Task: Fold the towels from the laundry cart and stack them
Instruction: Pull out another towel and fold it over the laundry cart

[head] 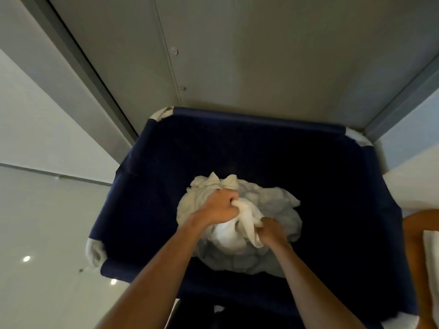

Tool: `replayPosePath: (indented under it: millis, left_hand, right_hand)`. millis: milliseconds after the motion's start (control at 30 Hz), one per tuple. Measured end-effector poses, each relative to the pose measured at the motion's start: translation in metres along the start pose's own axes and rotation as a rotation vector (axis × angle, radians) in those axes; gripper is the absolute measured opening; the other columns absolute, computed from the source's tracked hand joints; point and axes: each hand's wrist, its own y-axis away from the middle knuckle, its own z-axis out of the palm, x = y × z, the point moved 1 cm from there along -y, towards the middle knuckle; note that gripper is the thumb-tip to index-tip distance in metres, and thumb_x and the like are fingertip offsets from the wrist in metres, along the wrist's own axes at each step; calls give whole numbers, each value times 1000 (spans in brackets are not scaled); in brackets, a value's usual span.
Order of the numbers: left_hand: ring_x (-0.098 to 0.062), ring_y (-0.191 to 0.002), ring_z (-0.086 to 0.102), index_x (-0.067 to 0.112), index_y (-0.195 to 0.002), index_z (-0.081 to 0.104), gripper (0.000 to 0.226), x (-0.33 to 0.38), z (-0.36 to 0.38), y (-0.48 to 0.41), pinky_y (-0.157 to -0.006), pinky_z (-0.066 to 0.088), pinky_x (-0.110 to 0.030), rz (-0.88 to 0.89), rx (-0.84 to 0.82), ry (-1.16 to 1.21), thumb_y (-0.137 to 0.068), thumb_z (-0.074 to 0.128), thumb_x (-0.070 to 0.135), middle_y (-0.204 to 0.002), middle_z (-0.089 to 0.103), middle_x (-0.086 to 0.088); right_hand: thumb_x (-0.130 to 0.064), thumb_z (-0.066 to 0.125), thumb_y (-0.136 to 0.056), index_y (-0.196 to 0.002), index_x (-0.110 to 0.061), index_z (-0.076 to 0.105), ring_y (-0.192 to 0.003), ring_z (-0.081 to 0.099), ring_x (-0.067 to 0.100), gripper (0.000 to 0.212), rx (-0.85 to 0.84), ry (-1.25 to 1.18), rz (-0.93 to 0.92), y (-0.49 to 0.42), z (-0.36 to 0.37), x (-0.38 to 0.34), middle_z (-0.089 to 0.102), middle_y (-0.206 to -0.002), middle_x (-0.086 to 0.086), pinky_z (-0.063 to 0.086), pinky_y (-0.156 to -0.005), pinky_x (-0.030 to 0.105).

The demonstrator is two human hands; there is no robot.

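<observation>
A dark blue fabric laundry cart (256,118) fills the middle of the view. Inside it lies a crumpled heap of white towels (273,210). Both my arms reach down into the cart. My left hand (219,206) grips a bunched fold of a white towel at the top of the heap. My right hand (272,231) grips the same bunch of towel cloth just to the right and lower. The bottom of the cart around the heap is dark and shows nothing else.
A grey panelled wall (237,55) stands right behind the cart. Glossy pale floor (42,222) lies to the left. At the right edge is a wooden surface (413,245) with a white folded cloth (431,257) on it.
</observation>
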Motion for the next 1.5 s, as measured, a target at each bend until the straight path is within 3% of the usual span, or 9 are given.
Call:
replayPosePath:
  millis: [133, 267, 433, 533, 733, 967, 1133, 1267, 1500]
  left_hand:
    - [-10, -56, 32, 18, -57, 34, 30, -13, 3, 1, -51, 26, -25, -93, -253, -35, -74, 52, 0, -60, 35, 4]
    - [-9, -65, 47, 16, -73, 52, 14, -9, 6, -2, -56, 38, -20, -135, -451, -114, -81, 55, 4, -76, 51, 3]
    - [-18, -99, 52, 18, -134, 38, 45, 12, 0, -20, -72, 42, -24, -11, -35, -104, -92, 54, 12, -130, 43, -3]
    - [-24, -126, 45, 25, -149, 24, 71, 20, -10, -34, -90, 47, -30, 80, -33, -96, -89, 52, -1, -150, 27, -2]
    - [-22, -112, 59, 20, -134, 48, 47, 19, -16, -48, -94, 48, -33, 118, -209, -253, -90, 52, 4, -122, 61, -5]
    - [-21, -100, 60, 17, -115, 51, 29, 21, -18, -55, -86, 50, -38, 209, -106, -308, -87, 56, 12, -110, 59, -1]
    - [-17, -83, 61, 17, -103, 50, 17, 30, -28, -56, -75, 54, -36, 217, -54, -232, -87, 54, 11, -96, 62, -1]
    - [-15, -67, 49, 21, -82, 40, 19, 37, -42, -60, -58, 42, -31, 206, -3, -219, -86, 51, 6, -84, 55, -3]
    - [-20, -70, 54, 20, -89, 45, 11, 29, -47, -52, -62, 47, -36, 142, 99, -201, -90, 52, 12, -84, 55, 0]
  right_hand:
    - [-15, 42, -98, -121, -6, 55, -112, 54, 31, 28, 161, -253, -1, 2, -23, 2, 58, -122, 16, 41, -92, 34]
    - [-4, 43, -95, -111, -5, 56, -96, 55, 27, 21, 271, -440, -149, 12, -65, -13, 58, -103, 11, 41, -82, 33]
    - [-6, 58, -90, -94, -10, 63, -78, 56, 6, 8, 261, -474, -431, 27, -86, -39, 57, -86, -8, 47, -73, 16]
    - [-3, 62, -87, -97, -7, 70, -83, 58, 1, 13, 283, -522, -500, 37, -98, -47, 60, -93, -10, 44, -73, 8]
    - [-3, 71, -79, -84, -9, 76, -84, 60, -4, 10, 324, -621, -612, 47, -116, -49, 63, -95, -7, 47, -74, 10]
    - [11, 49, -81, -96, -14, 72, -99, 57, -1, 37, 262, -652, -505, 48, -129, -49, 59, -109, -8, 44, -82, 8]
    - [-13, 64, -82, -103, -26, 54, -91, 61, 6, 27, 157, -622, -402, 46, -135, -60, 60, -100, -8, 51, -74, 20]
    - [-17, 57, -90, -88, -20, 53, -77, 57, 11, 5, 309, -485, -314, 37, -137, -67, 57, -88, -5, 42, -61, 19]
    - [-1, 53, -84, -80, -18, 51, -70, 52, 9, 17, 651, -538, -434, 47, -148, -68, 53, -83, -4, 42, -60, 17]
